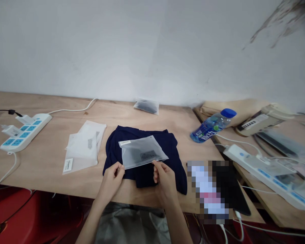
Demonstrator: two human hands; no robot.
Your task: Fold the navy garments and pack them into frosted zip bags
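Note:
A frosted zip bag (142, 149) with a white label at its upper left corner lies over dark navy folded cloth (171, 169). Both hands pinch its near edge: my left hand (113, 178) at the left corner, my right hand (165, 176) towards the right. Dark print shows on the bag, and the navy colour shows through it. Whether anything is inside cannot be made out. To the left of the cloth, frosted bags (81, 149) overlap flat on the wooden table (51, 169). Another small bag with dark contents (147, 106) rests near the wall.
A white power strip (27, 132) with plugs stands at left. On the right are a blue-capped bottle (212, 127) lying tilted, a coffee cup (261, 120), a second power strip (266, 176) and a blurred-out phone (209, 193) beside a black device (240, 196). Cables cross the right side.

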